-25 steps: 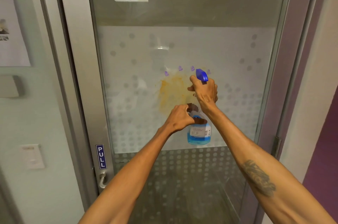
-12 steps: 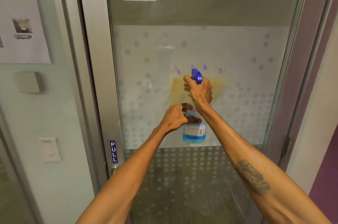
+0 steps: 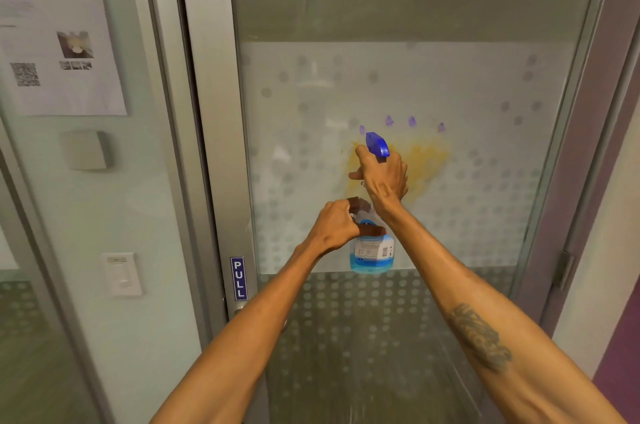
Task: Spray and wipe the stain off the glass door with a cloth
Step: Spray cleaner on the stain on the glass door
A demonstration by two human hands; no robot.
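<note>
Stain (image 3: 420, 160), yellow-orange, sits mid-frame on the frosted band of the glass door (image 3: 485, 84), just under a row of small purple marks. Spray bottle (image 3: 372, 250) is held upright in front of it, blue nozzle head at the stain's upper-left edge, pointing at the glass.

Right hand (image 3: 384, 177) is wrapped round the bottle neck below the nozzle, fingers closed on it; one finger sticks out to the left, prob. at the trigger, though the trigger itself is hidden behind the hand. Left hand (image 3: 334, 224) grips the bottle body lower down, fingers clamped, and pins a dark brown cloth (image 3: 369, 229) against it, with folds showing above & below the knuckles.

Why held so: two-hand grip likely steadies the aim w/ the nozzle close to the stain, so the mist lands on the smear and not on the metal frame (image 3: 207, 146) at left. Keeping the cloth bunched in the lower hand means it's ready for wiping w/o putting anything down.

Judgement: this is the spraying step, wipe not begun. Stain looks whole; can't tell if the glass is wet yet, no mist or drips visible. PULL sign (image 3: 238, 278) at lower left of the door is well clear of the target.
</note>
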